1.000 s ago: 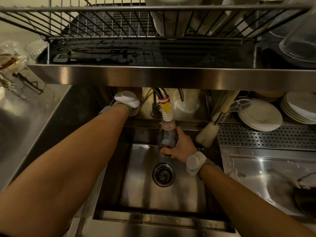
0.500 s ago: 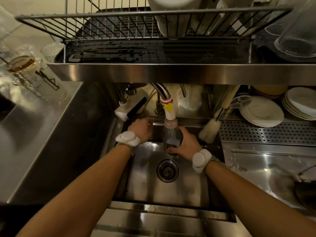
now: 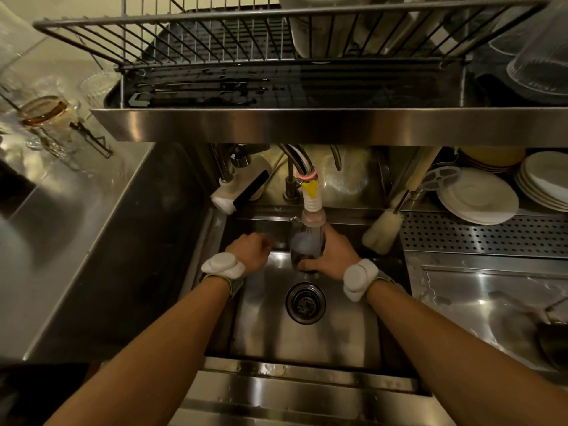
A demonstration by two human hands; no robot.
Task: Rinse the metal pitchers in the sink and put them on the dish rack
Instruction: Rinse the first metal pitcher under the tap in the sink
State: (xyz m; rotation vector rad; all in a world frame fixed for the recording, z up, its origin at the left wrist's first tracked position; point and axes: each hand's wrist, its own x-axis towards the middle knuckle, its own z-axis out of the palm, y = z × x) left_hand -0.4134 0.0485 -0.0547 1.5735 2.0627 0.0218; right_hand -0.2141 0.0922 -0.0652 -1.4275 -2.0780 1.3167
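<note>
Our R hand (image 3: 333,256) wraps the metal pitcher (image 3: 307,244) under the faucet nozzle (image 3: 312,201), in the sink (image 3: 307,342) — mid-rinse, we judge. L hand (image 3: 247,253) curled just left of grip, contents unclear. Dish rack (image 3: 196,41) step — not yet done.

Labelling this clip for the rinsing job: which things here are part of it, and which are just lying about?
In the job: pitcher, held by the right hand; faucet; sink; dish rack.
Lying about: plates; brush; glass jar.
</note>
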